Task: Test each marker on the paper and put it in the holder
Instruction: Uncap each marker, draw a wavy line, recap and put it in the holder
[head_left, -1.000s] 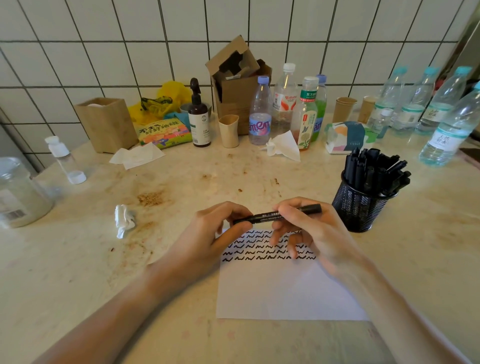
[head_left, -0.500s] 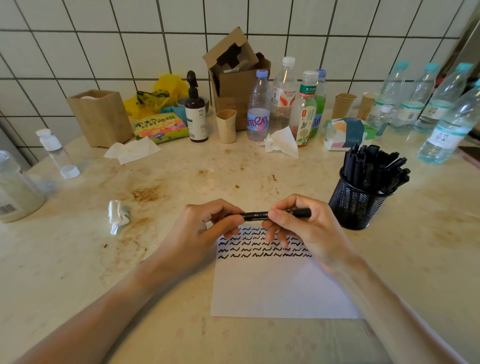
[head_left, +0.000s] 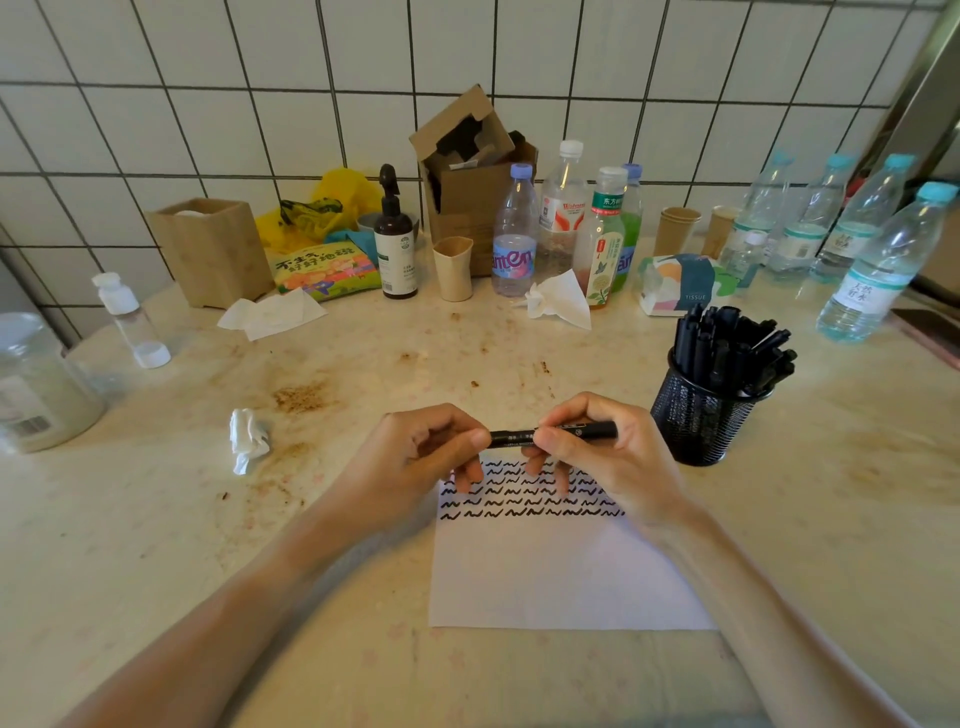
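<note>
Marker (head_left: 553, 433) is hovering level above the paper (head_left: 566, 571) as we are pinching it in both hands' (head_left: 415, 457) (head_left: 608, 457) grip, risking inked fingers or a dropped cap if we tug crookedly.

Bottles (head_left: 514, 244), box (head_left: 470, 176), tissues (head_left: 249, 439)

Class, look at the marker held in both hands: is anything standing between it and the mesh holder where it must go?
Nothing visible does. The marker is held level over the paper, and the holder stands just to its right, with only bare counter between; the holder is already crowded with markers.
</note>
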